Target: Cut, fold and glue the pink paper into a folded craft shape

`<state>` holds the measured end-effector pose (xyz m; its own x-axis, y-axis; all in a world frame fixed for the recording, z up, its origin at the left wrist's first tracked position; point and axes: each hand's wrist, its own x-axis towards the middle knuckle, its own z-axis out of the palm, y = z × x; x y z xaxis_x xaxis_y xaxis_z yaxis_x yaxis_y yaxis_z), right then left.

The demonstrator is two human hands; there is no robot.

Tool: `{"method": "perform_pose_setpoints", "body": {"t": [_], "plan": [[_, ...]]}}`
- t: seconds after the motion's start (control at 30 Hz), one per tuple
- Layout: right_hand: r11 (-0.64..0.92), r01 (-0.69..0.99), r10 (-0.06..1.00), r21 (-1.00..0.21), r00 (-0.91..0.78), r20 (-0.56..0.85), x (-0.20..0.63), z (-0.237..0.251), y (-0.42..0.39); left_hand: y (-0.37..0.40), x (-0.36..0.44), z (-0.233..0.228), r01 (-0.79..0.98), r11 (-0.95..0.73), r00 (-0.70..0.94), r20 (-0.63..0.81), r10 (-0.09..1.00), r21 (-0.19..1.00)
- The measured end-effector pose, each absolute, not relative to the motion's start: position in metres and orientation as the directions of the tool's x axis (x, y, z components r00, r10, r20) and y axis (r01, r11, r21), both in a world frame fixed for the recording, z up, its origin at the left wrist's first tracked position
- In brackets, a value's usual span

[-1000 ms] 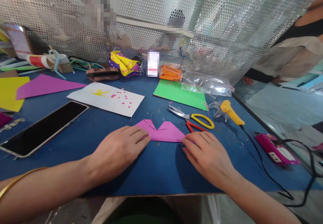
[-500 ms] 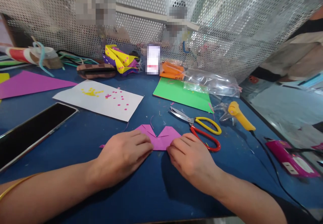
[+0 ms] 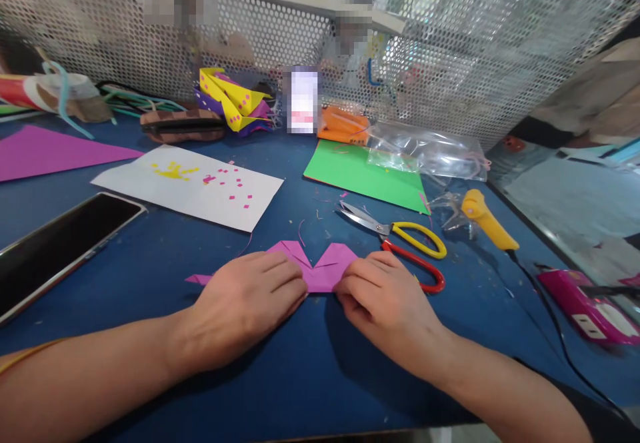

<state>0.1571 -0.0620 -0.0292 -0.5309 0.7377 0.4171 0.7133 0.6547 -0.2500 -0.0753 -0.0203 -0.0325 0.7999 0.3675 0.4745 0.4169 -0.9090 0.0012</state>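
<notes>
Two bare hands press flat on a folded purple paper piece (image 3: 320, 268) lying on the blue tabletop (image 3: 310, 370). At nine o'clock of the paper, the left hand (image 3: 245, 303) lies palm down, fingers together, covering its left part. At three o'clock, the right hand (image 3: 385, 303) bends its fingertips onto the right edge. Yellow-and-red-handled scissors (image 3: 400, 243) lie just beside the right hand at one o'clock.

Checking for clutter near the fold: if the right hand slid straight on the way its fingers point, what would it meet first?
The right hand points up-left; it already touches the folded purple paper, then probably the left hand.
</notes>
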Motion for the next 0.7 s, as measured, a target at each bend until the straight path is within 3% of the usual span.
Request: {"method": "perform_pose_setpoints", "body": {"t": [0.13,0.3,0.6,0.7], "plan": [[0.616,0.729,0.776,-0.298,-0.496,0.390,0.1549,-0.0324,-0.0644,-0.0261,-0.0760,-0.0329,0.410,-0.908,0.836,0.434,0.335,-0.089],[0.629,0.713,0.766,-0.309,-0.502,0.401,0.1520,-0.0362,-0.0653,-0.0268,-0.0748,-0.0330,0.416,-0.907,0.817,0.461,0.346,-0.058],[0.540,0.728,0.840,-0.422,-0.441,0.316,0.1515,-0.0306,-0.0647,-0.0241,-0.0735,-0.0302,0.439,-0.864,0.729,0.465,0.502,0.245],[0.503,0.761,0.863,-0.410,-0.424,0.274,0.1490,-0.0309,-0.0621,-0.0234,-0.0719,-0.0282,0.435,-0.846,0.725,0.438,0.532,0.308]]}}
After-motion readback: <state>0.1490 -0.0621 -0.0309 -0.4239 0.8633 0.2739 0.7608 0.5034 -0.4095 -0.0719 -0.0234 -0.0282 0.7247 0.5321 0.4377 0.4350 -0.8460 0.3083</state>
